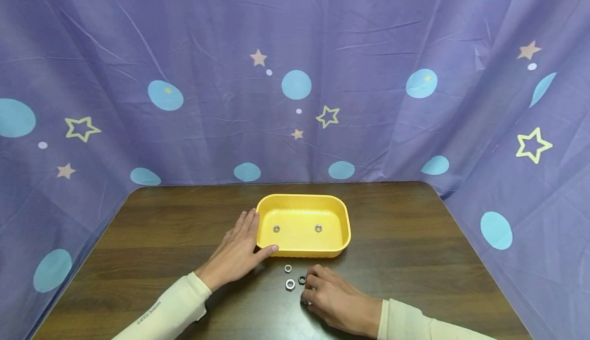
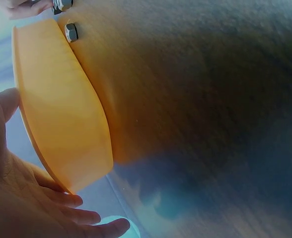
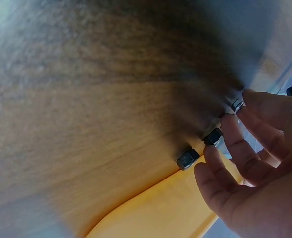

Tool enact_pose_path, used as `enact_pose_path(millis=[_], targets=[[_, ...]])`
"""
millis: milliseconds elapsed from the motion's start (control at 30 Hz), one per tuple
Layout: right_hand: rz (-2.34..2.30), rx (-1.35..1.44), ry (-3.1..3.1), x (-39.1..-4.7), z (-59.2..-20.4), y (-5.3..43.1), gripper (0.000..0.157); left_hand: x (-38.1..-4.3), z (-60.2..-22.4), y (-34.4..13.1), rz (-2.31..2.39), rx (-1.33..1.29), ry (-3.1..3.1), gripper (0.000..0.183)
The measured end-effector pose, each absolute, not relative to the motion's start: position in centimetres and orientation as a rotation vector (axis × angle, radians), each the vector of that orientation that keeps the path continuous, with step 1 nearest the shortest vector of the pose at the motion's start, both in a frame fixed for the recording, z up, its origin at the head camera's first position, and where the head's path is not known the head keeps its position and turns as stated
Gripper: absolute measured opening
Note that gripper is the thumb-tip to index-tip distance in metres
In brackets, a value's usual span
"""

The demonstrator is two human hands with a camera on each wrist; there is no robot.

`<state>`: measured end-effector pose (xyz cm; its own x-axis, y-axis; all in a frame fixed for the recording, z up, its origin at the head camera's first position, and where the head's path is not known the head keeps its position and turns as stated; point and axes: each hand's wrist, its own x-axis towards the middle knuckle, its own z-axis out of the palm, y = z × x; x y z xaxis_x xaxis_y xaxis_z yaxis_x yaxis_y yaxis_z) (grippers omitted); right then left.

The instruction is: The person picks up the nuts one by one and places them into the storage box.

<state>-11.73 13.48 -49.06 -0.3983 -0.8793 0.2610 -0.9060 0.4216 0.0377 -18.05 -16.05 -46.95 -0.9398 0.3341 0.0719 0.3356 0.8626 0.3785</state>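
A yellow tray [image 1: 301, 253] stands on the brown table, with two metal nuts [image 1: 276, 229] lying on its floor. My left hand [image 1: 236, 253] rests against the tray's left end, fingers extended along the side and thumb on the front rim; the left wrist view shows this hand [image 2: 29, 188] at the tray wall [image 2: 66, 109]. In front of the tray my right hand [image 1: 336, 299] is low over the table. Its thumb and index finger pinch a small hex nut [image 3: 237, 105]. Close by lie a small nut [image 1: 288, 268], a larger silver nut [image 1: 290, 284] and a dark nut [image 1: 301, 279].
The wooden table [image 1: 415, 237] reaches back to a purple curtain [image 1: 369, 125] with stars and blue dots, which also hangs along both sides. The tray's front wall stands just behind the loose nuts.
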Motion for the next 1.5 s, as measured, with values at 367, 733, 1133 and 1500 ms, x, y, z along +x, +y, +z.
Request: enact_pose_path(millis=[367,733,1133,1500], targets=[[0.175,1.591,-2.421,-11.4,-49.3,13.7,0.004,-18.1,-46.9,-16.1,-0.628,-0.552,-3.029,0.107],[0.233,1.611,-2.503,-11.2,-49.0,13.9,0.015,-18.1,-47.1,-16.2,-0.634,-0.546,-3.016,0.104],[0.299,1.572,-2.46,-10.8,-48.8,14.4,0.02,-18.1,-46.9,-16.1,-0.627,-0.558,-3.012,0.104],[0.269,1.532,-2.363,-10.7,-46.4,14.5,0.026,-18.1,-47.0,-16.0,-0.629,-0.564,-3.001,0.105]])
